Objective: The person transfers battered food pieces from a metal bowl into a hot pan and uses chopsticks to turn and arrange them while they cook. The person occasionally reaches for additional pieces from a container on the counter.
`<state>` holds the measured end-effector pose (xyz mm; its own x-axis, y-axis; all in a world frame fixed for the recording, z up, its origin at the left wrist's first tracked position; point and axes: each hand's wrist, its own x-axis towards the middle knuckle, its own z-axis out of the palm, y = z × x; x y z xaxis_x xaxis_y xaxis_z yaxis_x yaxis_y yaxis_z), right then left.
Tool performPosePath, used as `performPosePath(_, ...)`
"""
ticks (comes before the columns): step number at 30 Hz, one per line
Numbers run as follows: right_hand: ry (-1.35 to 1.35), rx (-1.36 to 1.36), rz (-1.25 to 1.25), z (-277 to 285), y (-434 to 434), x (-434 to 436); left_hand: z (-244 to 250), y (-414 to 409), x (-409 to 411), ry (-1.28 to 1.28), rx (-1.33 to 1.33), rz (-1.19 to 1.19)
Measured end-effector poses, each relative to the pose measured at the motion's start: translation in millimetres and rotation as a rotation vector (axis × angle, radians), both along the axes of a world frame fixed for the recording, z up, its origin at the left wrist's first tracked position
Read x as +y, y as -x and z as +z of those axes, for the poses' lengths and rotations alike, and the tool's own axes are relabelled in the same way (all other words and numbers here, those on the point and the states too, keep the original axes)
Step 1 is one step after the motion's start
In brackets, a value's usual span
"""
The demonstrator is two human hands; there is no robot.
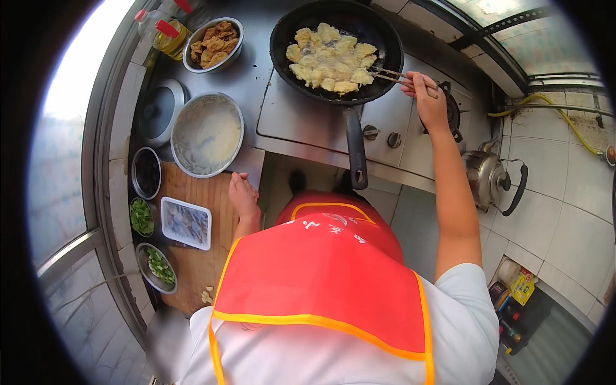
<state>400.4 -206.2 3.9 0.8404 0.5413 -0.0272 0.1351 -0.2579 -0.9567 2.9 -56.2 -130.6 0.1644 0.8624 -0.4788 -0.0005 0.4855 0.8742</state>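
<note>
My right hand grips a pair of chopsticks. Their tips reach the right side of pale battered pieces that bubble in oil. These pieces lie in a black frying pan on the stove, its handle towards me. My left hand is loosely closed, with nothing visible in it, at the cutting board's right edge. Just above that hand stands a metal bowl smeared with pale batter. A second metal bowl, holding browned fried pieces, sits left of the pan.
On the left are a white tray under plastic film, bowls of chopped greens, a bowl of dark food, a lid and an oil bottle. Garlic cloves lie on the board. A metal kettle stands right of my arm.
</note>
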Motion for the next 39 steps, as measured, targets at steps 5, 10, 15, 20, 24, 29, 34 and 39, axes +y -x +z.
performPosePath(5,0.046,-0.014,0.078,35.4,13.7,-10.9,1.4,0.7,-1.1,0.001,0.033,0.008)
performPosePath(10,0.184,0.019,0.321,32.1,28.7,3.8,3.5,5.6,-1.5,0.042,0.038,0.048)
performPosePath(15,0.064,-0.005,0.245,25.6,11.4,9.6,1.3,15.5,0.0,0.026,0.069,0.095)
performPosePath(20,-0.226,0.393,0.001,33.6,-31.5,0.6,-6.3,27.3,-3.2,-0.001,0.035,0.111)
performPosePath(24,-0.198,0.483,-0.109,17.8,-46.8,-2.8,-6.7,28.2,-3.8,0.027,0.022,0.126)
performPosePath(29,-0.064,0.328,-0.001,32.0,-27.3,-5.0,-7.6,29.7,-6.7,0.013,0.057,0.137)
performPosePath(34,-0.021,0.188,0.035,12.4,-4.2,19.6,-7.2,23.2,-3.1,0.013,0.034,0.125)
performPosePath(39,-0.010,0.105,0.047,27.3,4.9,20.9,-9.6,26.5,-1.1,0.029,0.050,0.142)
